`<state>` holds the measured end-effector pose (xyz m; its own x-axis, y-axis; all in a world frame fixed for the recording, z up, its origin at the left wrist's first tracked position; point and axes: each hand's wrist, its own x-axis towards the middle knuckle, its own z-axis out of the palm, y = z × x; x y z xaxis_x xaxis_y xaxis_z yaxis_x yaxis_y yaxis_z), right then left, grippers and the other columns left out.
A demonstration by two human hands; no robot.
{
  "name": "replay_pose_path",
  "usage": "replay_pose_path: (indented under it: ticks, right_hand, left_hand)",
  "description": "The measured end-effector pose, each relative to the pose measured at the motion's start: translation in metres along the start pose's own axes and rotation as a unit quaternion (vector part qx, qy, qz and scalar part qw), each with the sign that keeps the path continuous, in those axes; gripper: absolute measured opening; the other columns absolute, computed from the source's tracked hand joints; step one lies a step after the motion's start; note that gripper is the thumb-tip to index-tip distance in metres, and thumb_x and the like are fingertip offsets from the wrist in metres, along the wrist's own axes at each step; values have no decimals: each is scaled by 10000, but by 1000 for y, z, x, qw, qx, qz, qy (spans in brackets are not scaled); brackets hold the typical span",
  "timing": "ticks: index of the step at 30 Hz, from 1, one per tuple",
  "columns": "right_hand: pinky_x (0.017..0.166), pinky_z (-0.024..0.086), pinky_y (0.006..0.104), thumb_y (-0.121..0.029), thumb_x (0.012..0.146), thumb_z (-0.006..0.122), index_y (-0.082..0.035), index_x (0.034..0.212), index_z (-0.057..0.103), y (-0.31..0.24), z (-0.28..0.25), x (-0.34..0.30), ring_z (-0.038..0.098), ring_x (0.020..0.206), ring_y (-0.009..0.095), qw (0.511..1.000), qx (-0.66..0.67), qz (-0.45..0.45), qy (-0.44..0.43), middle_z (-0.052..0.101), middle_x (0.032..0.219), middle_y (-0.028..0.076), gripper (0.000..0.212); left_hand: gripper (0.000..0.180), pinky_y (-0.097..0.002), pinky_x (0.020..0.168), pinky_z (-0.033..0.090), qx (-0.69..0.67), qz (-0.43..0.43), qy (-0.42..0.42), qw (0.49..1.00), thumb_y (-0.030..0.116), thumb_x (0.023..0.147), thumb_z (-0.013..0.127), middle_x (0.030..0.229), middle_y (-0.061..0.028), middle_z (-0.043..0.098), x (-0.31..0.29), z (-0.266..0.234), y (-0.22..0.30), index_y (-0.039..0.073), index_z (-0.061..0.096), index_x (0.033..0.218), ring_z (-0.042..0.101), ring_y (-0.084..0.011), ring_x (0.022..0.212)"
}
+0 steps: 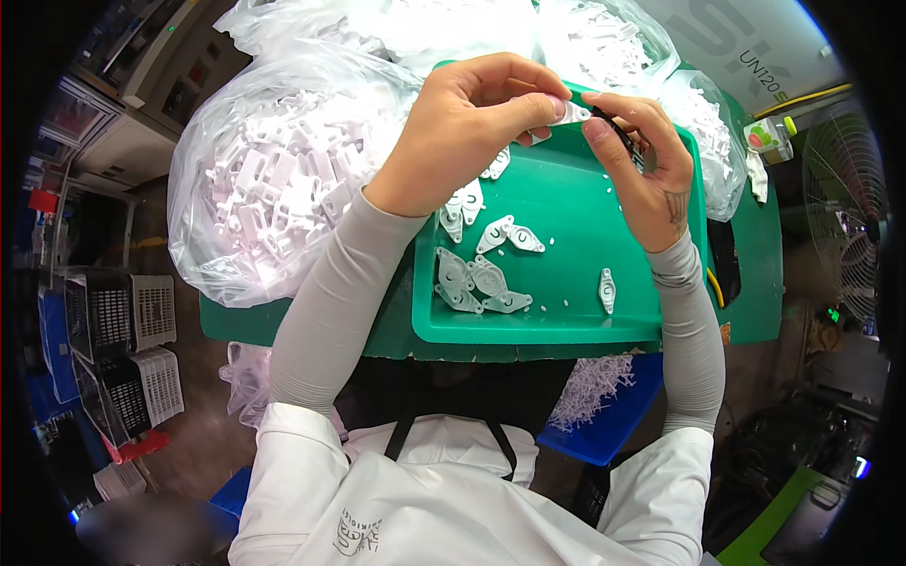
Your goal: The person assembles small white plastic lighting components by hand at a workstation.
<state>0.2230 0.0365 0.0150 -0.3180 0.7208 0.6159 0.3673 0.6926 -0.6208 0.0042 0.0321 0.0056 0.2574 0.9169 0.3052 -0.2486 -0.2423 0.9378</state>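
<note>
My left hand [448,132] pinches a small white plastic part [570,114] between thumb and fingers, above the far side of a green tray [538,330]. Close to the part's other end, my right hand [651,156] is closed around a small black tool [618,127] with a bit of bare metal; its kind is mostly hidden by the fingers. Below the hands, several flat white diamond-shaped parts [510,236] lie in the tray. More translucent ones [472,281] overlap near its left front corner, and a single part [607,291] lies apart at the right, among tiny white scraps.
A big clear bag of white plastic pieces [283,170] stands left of the tray; more filled bags [604,42] crowd the back. A blue bin [604,424] of thin white offcuts sits below the table edge. At right are a bottle [769,137] and a fan [849,189].
</note>
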Motion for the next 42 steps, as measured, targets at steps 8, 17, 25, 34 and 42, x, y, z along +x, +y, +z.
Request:
replay_pose_path:
  ticks: [8, 17, 25, 34, 42]
  right_hand:
    - [665, 431, 226, -145, 903, 767, -97, 1102, 749, -3, 0, 0, 570, 779, 72, 1000, -5, 12, -3, 679, 981, 8, 205]
    - [641, 422, 223, -144, 909, 759, -84, 1079, 744, 0, -1, -1, 565, 749, 68, 1000, -11, 7, -8, 672, 950, 7, 181]
    - [647, 431, 220, -157, 908, 765, -93, 1109, 742, -6, -1, -1, 589, 764, 80, 999, -18, 34, -9, 696, 971, 13, 212]
    - [639, 439, 222, -175, 896, 785, -105, 1129, 742, -6, -2, 1, 593, 758, 82, 998, -56, 5, -9, 707, 994, 14, 247]
    - [638, 434, 220, -179, 899, 786, -102, 1125, 734, -2, 0, -1, 588, 759, 76, 999, -37, 3, 0, 700, 979, 8, 245]
  left_hand:
    - [157, -261, 771, 532, 0, 4, 0, 1000, 116, 938, 706, 1011, -44, 716, 0, 0, 0, 27, 716, 1067, 655, -109, 915]
    - [166, -262, 774, 535, -1, -5, -3, 1000, 112, 935, 708, 997, -50, 711, 0, 0, 0, 17, 717, 1072, 654, -114, 895]
    - [180, -264, 780, 544, 0, -5, 0, 1000, 131, 934, 720, 992, -51, 711, -1, 0, 1, 17, 719, 1074, 659, -116, 885]
    - [193, -263, 774, 543, -1, -11, -3, 1000, 144, 933, 730, 999, -53, 713, -1, 0, 3, 16, 719, 1078, 662, -117, 897]
    - [199, -267, 783, 547, -1, -12, -3, 1000, 139, 934, 730, 1007, -56, 716, -1, 0, 3, 10, 717, 1084, 663, -119, 908]
